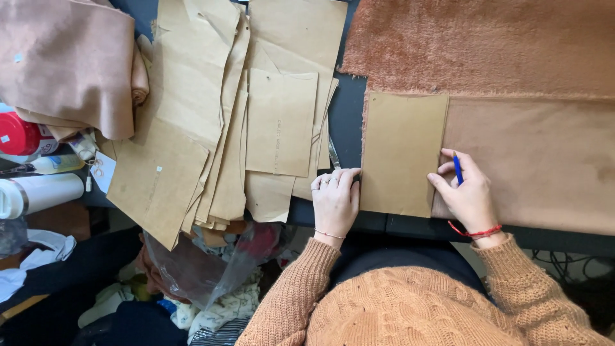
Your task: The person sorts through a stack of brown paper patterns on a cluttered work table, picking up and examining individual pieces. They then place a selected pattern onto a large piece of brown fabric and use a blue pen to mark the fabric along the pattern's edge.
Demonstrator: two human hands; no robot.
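Note:
A rectangular brown paper pattern piece [402,150] lies on tan fabric [538,160] at the table's near edge. My left hand [335,200] presses flat on the pattern's lower left edge, fingers together, holding nothing. My right hand [466,191] grips a blue pen [457,168] with its tip against the pattern's right edge. Both wrists wear thin red string bracelets, and my sleeves are orange knit.
A loose heap of brown paper pattern pieces [224,109] covers the table's left half. Fuzzy rust-coloured fabric [480,41] lies at the back right, folded tan fabric [67,61] at the back left. A red container [19,136] and white bottle [35,192] stand left. A clear bag of cloth scraps [211,269] sits below.

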